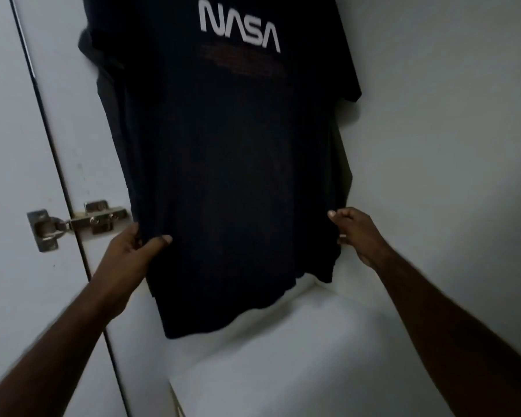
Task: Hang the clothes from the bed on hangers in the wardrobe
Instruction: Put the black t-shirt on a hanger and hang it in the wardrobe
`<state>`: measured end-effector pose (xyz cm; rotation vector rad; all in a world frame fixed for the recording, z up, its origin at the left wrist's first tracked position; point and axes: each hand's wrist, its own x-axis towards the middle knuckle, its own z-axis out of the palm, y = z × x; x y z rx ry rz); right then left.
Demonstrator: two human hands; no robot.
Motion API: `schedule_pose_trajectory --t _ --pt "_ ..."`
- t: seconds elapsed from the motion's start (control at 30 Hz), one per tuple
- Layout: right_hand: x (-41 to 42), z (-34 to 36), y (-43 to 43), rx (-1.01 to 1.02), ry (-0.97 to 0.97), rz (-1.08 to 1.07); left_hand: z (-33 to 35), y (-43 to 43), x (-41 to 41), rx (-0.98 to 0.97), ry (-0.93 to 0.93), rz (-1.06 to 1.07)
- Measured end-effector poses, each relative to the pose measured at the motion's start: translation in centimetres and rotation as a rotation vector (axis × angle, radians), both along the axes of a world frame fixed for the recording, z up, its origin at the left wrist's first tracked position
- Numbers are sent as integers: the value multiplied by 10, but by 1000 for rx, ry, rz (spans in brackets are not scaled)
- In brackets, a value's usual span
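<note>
With your left hand (139, 248) gripping the left edge of the black T-shirt (232, 176) and your right hand (352, 233) pinching its right edge as it hangs inside the wardrobe (433, 115), pull both sides down gently and evenly so it settles straight.

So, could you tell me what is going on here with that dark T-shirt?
A person is handling a dark NASA T-shirt that hangs inside the white wardrobe. The left hand grips its lower left edge and the right hand pinches its lower right edge, apparently to straighten it. Its top runs out of view, so how it is hung cannot be seen. The hem hangs above a white shelf.
</note>
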<state>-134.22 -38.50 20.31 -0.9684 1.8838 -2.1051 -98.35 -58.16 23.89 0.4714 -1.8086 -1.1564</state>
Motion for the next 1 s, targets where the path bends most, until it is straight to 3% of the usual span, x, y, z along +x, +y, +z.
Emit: schedule_pose_trajectory --t 0.1,0.2,0.27,0.53,0.73,0.9,1.0 --pt "-10 -10 -5 17 11 -67 -27 3 -6 42 -40 51" --pt "-26 -19 -2 -49 -94 -204 -43 -3 -2 95 146 208" --pt "-28 -25 -1 -82 -154 -208 -50 -8 2 91 170 277" --pt "15 -72 -3 -61 -97 -109 -115 2 4 104 50 196" --pt "28 -103 12 -162 -165 -82 -145 8 10 151 79 95" --pt "34 -110 19 -220 -100 -107 -153 9 12 74 95 157" --pt "28 -120 24 -181 6 -140 -154 12 16 -117 -3 264"
